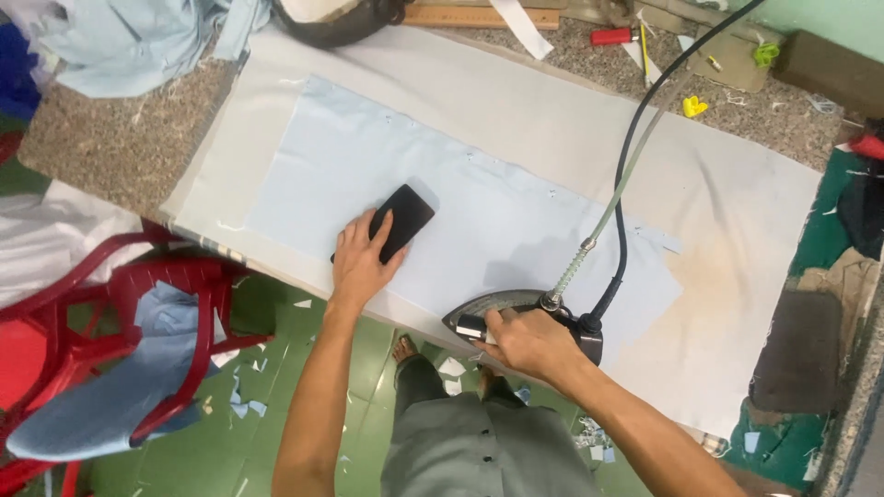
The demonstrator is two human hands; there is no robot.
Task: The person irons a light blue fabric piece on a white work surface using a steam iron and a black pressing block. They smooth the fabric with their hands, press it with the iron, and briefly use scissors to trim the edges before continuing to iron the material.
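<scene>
The right hand point(529, 342) is gripping the iron point(516, 313) by its handle, fingers closed round it, at the near edge of the pale blue cloth point(479, 221). The left hand point(361, 258) is pressing a black block point(401, 221) flat onto the cloth, fingers lying over it.

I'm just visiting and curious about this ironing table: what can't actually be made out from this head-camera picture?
- Grey steam iron: its handle is hidden by the right hand; its soleplate faces down.
- Flat black rectangular object: its lower end is covered by the left hand; its kind is unclear.
- Black cord: cut off by the top edge.
- Small yellow bits on the speckled stone counter: too small to identify.
</scene>
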